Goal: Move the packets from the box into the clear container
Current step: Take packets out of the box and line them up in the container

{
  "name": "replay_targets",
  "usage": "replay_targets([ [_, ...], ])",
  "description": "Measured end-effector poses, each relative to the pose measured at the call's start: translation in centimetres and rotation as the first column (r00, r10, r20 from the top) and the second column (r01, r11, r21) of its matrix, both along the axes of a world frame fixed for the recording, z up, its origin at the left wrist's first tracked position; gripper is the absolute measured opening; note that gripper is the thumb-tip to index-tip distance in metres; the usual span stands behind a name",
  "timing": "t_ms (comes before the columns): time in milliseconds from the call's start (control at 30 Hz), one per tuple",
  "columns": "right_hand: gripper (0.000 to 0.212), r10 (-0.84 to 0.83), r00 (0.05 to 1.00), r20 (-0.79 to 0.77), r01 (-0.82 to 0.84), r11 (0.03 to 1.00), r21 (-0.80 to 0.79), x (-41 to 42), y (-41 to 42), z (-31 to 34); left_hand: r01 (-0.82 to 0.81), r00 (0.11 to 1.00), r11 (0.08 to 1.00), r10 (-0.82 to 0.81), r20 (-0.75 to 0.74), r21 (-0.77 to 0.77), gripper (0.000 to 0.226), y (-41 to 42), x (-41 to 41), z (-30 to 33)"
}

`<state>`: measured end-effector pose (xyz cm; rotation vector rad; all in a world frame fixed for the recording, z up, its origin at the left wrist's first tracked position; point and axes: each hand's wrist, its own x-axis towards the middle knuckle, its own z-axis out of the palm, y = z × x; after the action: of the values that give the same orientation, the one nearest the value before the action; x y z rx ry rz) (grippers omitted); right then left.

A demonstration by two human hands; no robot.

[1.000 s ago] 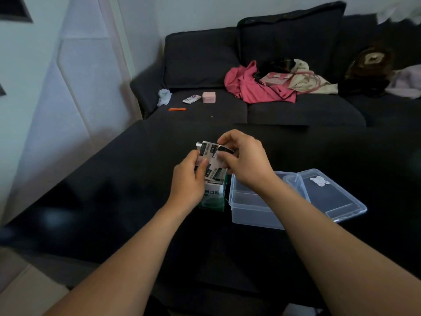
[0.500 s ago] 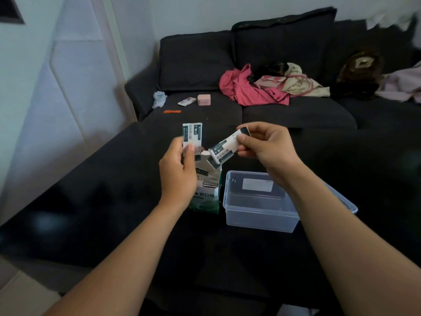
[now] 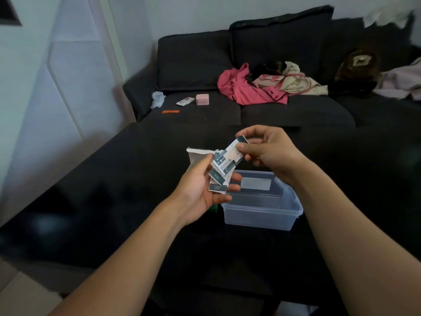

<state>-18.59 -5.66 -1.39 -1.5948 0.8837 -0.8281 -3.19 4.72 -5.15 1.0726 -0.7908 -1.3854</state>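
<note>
step in hand: both the left hand (image 3: 200, 185) and right hand (image 3: 268, 151) grip packets (image 3: 224, 165); next, release them into the clear container (image 3: 262, 218).

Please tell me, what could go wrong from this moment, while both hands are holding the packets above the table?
1. The left hand holds several fanned packets loosely on its fingers; some may slip onto the dark table instead of the clear container.
2. The right hand pinches only the top end of one packet, so a pull may drag the others out.
3. The open box stands behind the left hand and could be knocked over.
</note>
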Motion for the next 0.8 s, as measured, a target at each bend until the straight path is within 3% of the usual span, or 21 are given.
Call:
replay_targets([
  [267,0.011,-0.011,0.982,-0.188,-0.019,0.987,-0.159,-0.5,-0.2,-0.5,0.037,0.996,0.999,-0.038,0.076,0.014,0.027,-0.1,-0.1,-0.7],
  [533,0.015,-0.130,0.990,-0.051,0.121,0.980,-0.156,-0.8,-0.9,-1.2,0.010,0.999,0.999,-0.009,0.045,-0.032,0.032,-0.5,0.2,-0.9],
  [633,0.016,-0.142,0.988,0.051,0.146,0.987,-0.070,-1.0,-1.0,-1.4,-0.035,0.997,0.998,0.038,0.065,-0.059,0.033,-0.7,0.0,-1.0],
  [800,0.023,-0.260,0.890,0.375,0.152,0.944,0.293,-1.0,-0.6,-1.0,-0.113,0.992,0.990,0.108,-0.058,-0.083,0.038,-1.1,-0.5,-1.0],
])
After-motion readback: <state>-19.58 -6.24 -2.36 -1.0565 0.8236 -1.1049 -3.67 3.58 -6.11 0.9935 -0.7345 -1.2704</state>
